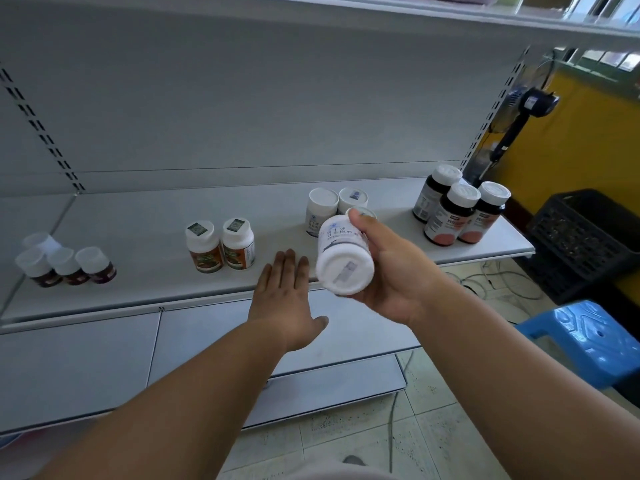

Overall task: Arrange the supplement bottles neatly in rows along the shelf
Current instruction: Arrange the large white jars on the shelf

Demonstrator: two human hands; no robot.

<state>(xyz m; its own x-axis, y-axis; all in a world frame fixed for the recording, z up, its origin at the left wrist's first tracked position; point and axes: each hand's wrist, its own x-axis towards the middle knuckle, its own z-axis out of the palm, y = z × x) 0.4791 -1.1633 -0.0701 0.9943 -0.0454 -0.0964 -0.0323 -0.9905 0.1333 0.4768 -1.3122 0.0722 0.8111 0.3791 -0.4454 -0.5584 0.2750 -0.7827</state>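
Presently, a white round plastic supplement bottle (pixel 344 259) is being gripped, tilted, by the right hand (pixel 391 271) above the grey metal shelf (pixel 145 220), the left hand (pixel 285 299) being held flat with fingers straight, and it is likely needing to be stood upright beside the white-lidded bottles (pixel 323 211).

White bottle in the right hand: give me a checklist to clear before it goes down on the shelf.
1. Grip: right hand curls around the white plastic supplement bottle: ok.
2. Orientation: bottle tilted, base toward camera, not upright: not ok.
3. Matching group: white-capped white bottles stand behind it on the grey metal shelf: ok.
4. Landing spot: bare shelf in front of that group, partly hidden by the held bottle: cannot tell.
5. Left hand flat at the shelf edge, holding nothing: ok.
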